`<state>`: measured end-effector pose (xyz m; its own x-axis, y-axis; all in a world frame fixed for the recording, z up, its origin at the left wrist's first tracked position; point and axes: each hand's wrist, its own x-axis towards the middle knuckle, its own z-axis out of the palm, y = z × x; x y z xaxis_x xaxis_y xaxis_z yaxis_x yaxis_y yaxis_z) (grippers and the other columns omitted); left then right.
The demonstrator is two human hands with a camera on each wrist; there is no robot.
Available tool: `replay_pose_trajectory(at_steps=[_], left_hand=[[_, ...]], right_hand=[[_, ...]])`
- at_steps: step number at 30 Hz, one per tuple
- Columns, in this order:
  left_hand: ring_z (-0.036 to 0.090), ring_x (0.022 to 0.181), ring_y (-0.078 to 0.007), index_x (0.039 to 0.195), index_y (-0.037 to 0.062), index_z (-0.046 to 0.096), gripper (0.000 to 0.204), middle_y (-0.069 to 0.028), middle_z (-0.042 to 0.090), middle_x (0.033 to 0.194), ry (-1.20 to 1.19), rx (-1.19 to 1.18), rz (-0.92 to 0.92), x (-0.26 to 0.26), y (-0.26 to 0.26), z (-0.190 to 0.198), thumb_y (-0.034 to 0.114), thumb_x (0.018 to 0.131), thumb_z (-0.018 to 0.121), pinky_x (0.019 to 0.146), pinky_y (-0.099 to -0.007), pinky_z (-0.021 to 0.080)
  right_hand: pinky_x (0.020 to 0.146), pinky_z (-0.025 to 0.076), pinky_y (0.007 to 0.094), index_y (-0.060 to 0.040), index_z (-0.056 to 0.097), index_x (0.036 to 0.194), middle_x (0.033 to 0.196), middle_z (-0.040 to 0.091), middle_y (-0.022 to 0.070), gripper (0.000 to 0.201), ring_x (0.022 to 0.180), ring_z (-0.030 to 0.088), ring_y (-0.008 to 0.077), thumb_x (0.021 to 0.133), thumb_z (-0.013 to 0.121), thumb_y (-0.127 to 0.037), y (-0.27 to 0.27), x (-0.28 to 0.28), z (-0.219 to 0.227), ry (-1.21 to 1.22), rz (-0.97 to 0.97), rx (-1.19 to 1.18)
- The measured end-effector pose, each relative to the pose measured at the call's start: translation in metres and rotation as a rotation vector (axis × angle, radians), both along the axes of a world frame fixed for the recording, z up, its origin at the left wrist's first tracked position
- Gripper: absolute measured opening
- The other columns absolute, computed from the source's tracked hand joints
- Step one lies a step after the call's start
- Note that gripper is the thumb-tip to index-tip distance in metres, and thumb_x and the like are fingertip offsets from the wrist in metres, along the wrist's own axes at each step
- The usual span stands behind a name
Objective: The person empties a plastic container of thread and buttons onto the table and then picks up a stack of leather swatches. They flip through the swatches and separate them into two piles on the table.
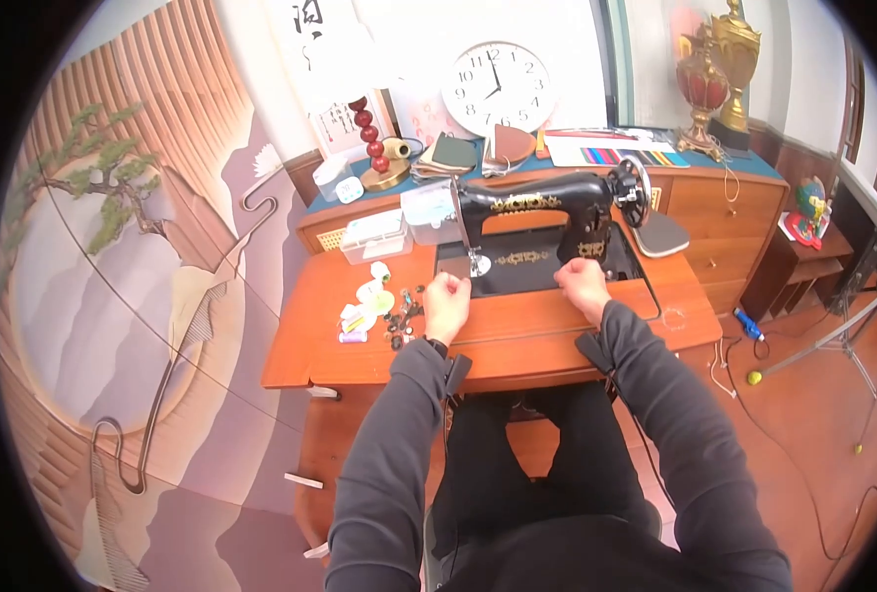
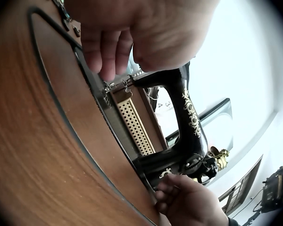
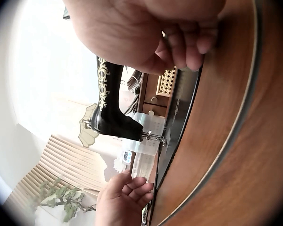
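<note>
A black sewing machine (image 1: pixel 537 197) with gold ornament is set in the wooden sewing table (image 1: pixel 517 331). My left hand (image 1: pixel 447 304) is at the front edge of its bed, just left of the presser foot (image 1: pixel 480 264). Its fingers (image 2: pixel 107 54) hang loosely curled in the left wrist view, with nothing seen in them. My right hand (image 1: pixel 584 288) is at the bed's front right, before the machine's pillar. In the right wrist view its fingers (image 3: pixel 191 47) are loosely bent, and no object shows in them.
Left of the left hand lie dark bobbins (image 1: pixel 401 321) and thread spools (image 1: pixel 360 318). Behind them stands a clear plastic box (image 1: pixel 375 237). The handwheel (image 1: pixel 632 192) rises at the machine's right, near a grey pad (image 1: pixel 661 235). A clock (image 1: pixel 498 87) stands on the back cabinet.
</note>
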<state>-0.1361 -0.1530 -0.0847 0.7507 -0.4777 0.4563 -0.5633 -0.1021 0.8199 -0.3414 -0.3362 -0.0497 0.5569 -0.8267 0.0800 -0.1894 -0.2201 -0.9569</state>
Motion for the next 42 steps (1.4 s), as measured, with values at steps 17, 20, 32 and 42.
replay_pose_trajectory(at_steps=[17, 20, 32, 42], left_hand=[[0.047, 0.053, -0.0039, 0.070, 0.0049, 0.054, 0.026, 0.0026, 0.055, 0.060, 0.191, -0.103, -0.065, -0.021, 0.003, 0.009, 0.012, 0.090, 0.071, 0.049, -0.0237, 0.038], [0.043, 0.053, -0.0010, 0.069, 0.0085, 0.050, 0.029, 0.0062, 0.051, 0.060, 0.248, -0.150, -0.115, -0.024, 0.003, 0.011, 0.008, 0.090, 0.070, 0.047, -0.0209, 0.033], [0.038, 0.053, 0.0001, 0.065, 0.0096, 0.045, 0.035, 0.0081, 0.046, 0.060, 0.246, -0.082, -0.115, -0.025, 0.003, 0.014, 0.006, 0.089, 0.071, 0.047, -0.0204, 0.029], [0.038, 0.054, 0.0004, 0.066, 0.0087, 0.047, 0.034, 0.0078, 0.048, 0.060, 0.267, -0.083, -0.106, -0.027, 0.004, 0.017, 0.007, 0.090, 0.071, 0.047, -0.0199, 0.030]], right_hand=[[0.068, 0.053, 0.0328, 0.0006, 0.069, 0.083, 0.072, 0.068, 0.0125, 0.020, 0.070, 0.067, 0.0188, 0.083, 0.071, -0.020, -0.003, 0.065, -0.002, 0.001, 0.352, -0.100], [0.068, 0.052, 0.0317, 0.0001, 0.069, 0.083, 0.073, 0.068, 0.0097, 0.020, 0.071, 0.066, 0.0165, 0.084, 0.072, -0.019, -0.003, 0.066, -0.011, -0.004, 0.369, -0.143], [0.067, 0.052, 0.0331, 0.0000, 0.069, 0.084, 0.075, 0.069, 0.0102, 0.016, 0.069, 0.066, 0.0183, 0.085, 0.070, -0.016, -0.009, 0.063, -0.017, -0.182, 0.455, -0.034], [0.066, 0.051, 0.0308, -0.0008, 0.069, 0.084, 0.075, 0.069, 0.0065, 0.015, 0.069, 0.063, 0.0144, 0.087, 0.071, -0.015, -0.008, 0.060, -0.010, -0.094, 0.470, -0.101]])
